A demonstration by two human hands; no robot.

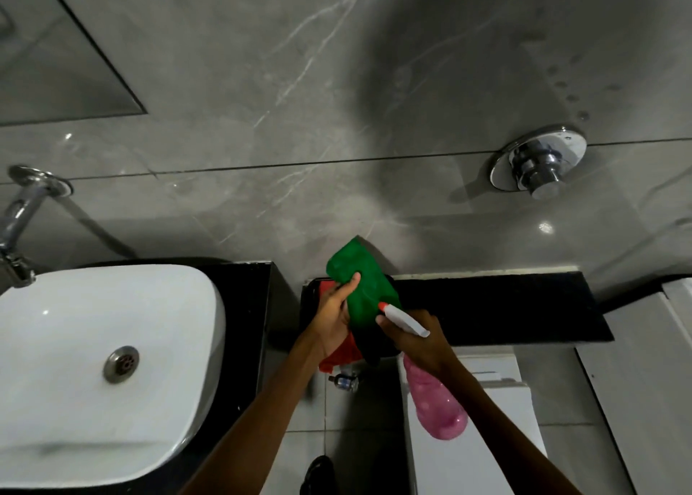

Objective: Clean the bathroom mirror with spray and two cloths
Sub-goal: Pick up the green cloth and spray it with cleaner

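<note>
The left hand [333, 318] pinches a green microfibre cloth [359, 288] and a red-orange cloth [339, 356] together, thumb clamped on the green one, above the left end of the black stone ledge [505, 307]. The right hand [415, 339] is wrapped around the neck of a pink plastic spray bottle [436, 404]. Its long axis tilts, base toward the person, and its white trigger head [406, 320] has its red nozzle pointing up-left into the green cloth. A white oval basin [93, 345] sits well apart at the left.

Pretty dim shot overall. A big soft shadow falls across the grey wall tiles [337, 82], with small glare spots on the chrome knob [539, 165]. Wide-angle lens bends the edges; white sink [56, 345] looks smeary.
</note>
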